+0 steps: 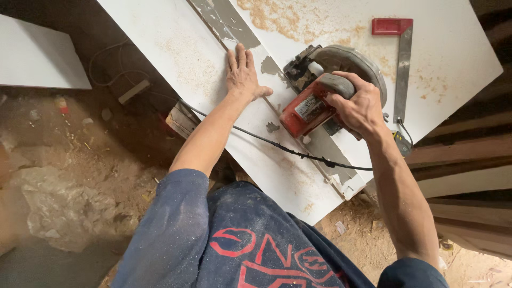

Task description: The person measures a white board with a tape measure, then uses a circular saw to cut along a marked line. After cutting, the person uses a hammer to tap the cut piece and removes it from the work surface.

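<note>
Sawdust and rubble cover the dirt floor [69, 181] under a white board [176, 48] that lies flat and slants across the view. On the board's middle sits a red circular saw [312, 98]; the right hand [360, 109] is closed around its grey top handle. Just left of the saw, the left hand [242, 74] lies open, palm flat on the board. A black cord [266, 140] trails across the near part. Farther right rests a red-handled try square [401, 58].
</note>
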